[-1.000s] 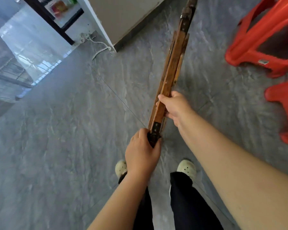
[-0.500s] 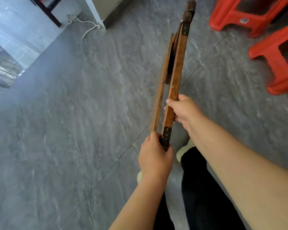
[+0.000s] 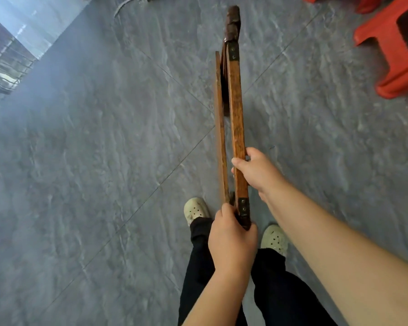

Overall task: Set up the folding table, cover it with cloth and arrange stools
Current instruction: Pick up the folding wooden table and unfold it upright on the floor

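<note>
A folded wooden table (image 3: 234,107) stands on edge, seen from above as two thin brown slabs with metal corner plates. A narrow gap shows between the slabs. My left hand (image 3: 232,241) grips the near corner of the table. My right hand (image 3: 257,171) holds the thicker right slab a little farther along, thumb on top. A red plastic stool (image 3: 396,50) stands on the floor at the upper right, apart from the table. No cloth is in view.
Grey stone-look floor tiles (image 3: 104,161) spread all around. My feet in pale clogs (image 3: 196,209) stand right under the table's near end. A white cord (image 3: 125,3) lies at the top edge, and a glass panel (image 3: 14,38) fills the upper left.
The two slabs have spread apart slightly, from shut tight to a narrow gap. The view has swung, so the table now points straight ahead and the stools sit farther right.
</note>
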The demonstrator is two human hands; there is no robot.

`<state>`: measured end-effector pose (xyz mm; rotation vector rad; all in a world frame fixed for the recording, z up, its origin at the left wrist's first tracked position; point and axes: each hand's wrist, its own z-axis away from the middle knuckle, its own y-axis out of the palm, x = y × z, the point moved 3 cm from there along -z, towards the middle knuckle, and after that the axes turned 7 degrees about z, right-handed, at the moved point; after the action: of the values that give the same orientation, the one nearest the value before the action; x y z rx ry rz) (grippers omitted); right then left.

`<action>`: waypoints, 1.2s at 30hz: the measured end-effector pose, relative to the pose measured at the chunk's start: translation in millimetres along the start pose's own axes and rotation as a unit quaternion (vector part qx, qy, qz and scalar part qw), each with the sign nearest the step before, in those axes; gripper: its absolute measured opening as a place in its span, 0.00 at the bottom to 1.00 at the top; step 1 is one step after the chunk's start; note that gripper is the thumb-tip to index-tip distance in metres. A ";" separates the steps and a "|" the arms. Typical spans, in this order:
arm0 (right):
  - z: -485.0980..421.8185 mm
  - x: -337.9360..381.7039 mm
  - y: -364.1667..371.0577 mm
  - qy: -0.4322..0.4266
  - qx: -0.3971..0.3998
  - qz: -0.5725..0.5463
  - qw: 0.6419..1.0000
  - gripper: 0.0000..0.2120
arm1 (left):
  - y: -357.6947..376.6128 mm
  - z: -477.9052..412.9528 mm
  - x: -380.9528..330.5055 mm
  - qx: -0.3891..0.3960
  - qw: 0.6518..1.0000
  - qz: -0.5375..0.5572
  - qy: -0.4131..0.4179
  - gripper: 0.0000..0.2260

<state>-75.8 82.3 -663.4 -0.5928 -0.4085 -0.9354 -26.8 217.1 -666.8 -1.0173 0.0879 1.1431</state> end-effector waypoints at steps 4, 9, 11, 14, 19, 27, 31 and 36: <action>20.3 -30.9 -9.9 -0.010 0.020 0.048 0.999 0.17 | 25.8 31.7 3.4 0.004 1.000 0.014 -0.014 0.12; 22.6 -53.1 -21.1 -0.033 0.026 0.062 0.997 0.16 | 39.7 37.8 7.3 0.070 0.997 0.015 0.036 0.15; 19.1 -57.4 -26.6 -0.039 0.032 0.058 0.997 0.17 | 30.5 24.3 9.6 0.145 0.982 -0.012 0.124 0.16; 13.9 -63.5 -30.1 -0.054 0.036 0.040 0.997 0.17 | 9.7 -11.3 21.3 0.230 0.938 -0.110 0.234 0.20; 14.3 -70.8 -23.5 -0.088 0.026 0.022 0.995 0.16 | 9.0 -74.6 14.5 0.193 0.842 -0.317 0.392 0.20; 16.9 -82.2 -17.6 -0.118 0.001 -0.014 0.993 0.18 | 55.6 -123.3 11.6 0.219 0.691 -0.518 0.455 0.22; 15.8 -90.7 -25.0 -0.132 0.013 -0.072 0.989 0.18 | 67.0 -138.1 18.8 0.232 0.652 -0.558 0.458 0.24; 11.1 -96.5 -30.9 -0.130 0.035 -0.115 0.984 0.13 | 72.9 -151.3 17.1 0.228 0.606 -0.588 0.485 0.23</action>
<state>-154.4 135.7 -700.5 -0.6142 -0.7541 -1.0629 -12.5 125.7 -807.9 -0.8266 0.4686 -0.7288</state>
